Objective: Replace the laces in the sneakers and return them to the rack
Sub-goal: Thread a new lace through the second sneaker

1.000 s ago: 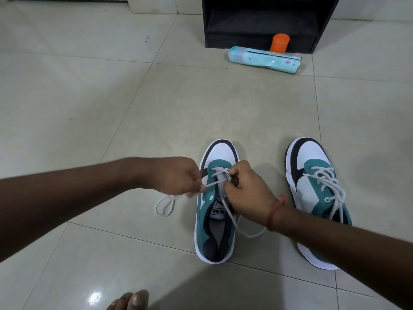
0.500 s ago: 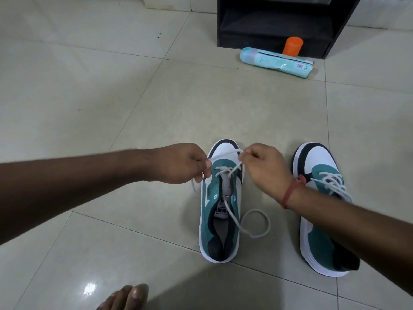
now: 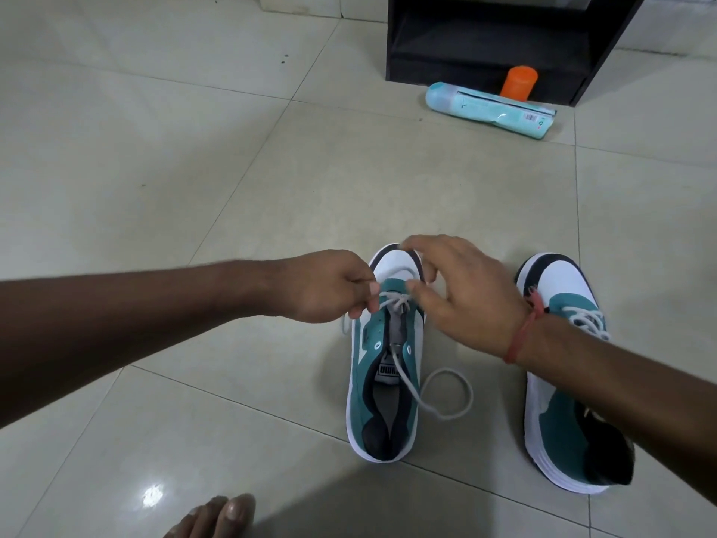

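Change: half a second before, both hands pinched lace ends over the toe of the left shoe [image 3: 386,355]; the right hand [image 3: 461,295] had since let go and spread its fingers.
Left hand [image 3: 329,285]: clenched in a pinch on the lace [image 3: 395,300] at the left side of the eyelets, centre of frame.
Right hand: released, fingers straight and fanned over the toe, thumb beside the lace crossing; contact with the lace could not be told.
Reading: one crossing at the bottom eyelets looked snugged; likely a regrip before threading the next pair.
Lace tail: loose end ran down over the tongue and looped on the floor [image 3: 194,188] just right of the shoe.
Progress: upper eyelets bare on this shoe, so lacing was early.
Right shoe [image 3: 558,366]: lower right of frame, laces in, partly behind the right forearm.
Rack [image 3: 504,40]: black, upper right, well apart from the shoes; nothing returned yet.
Clutter: teal tube [image 3: 490,110] lying in front of the rack's foot, orange cap [image 3: 518,82] behind it.
Room: bare tile left and ahead of the shoes; narrow gap between the pair, holding the loop.
Edge: toes [image 3: 217,518] at the bottom edge, lower left.
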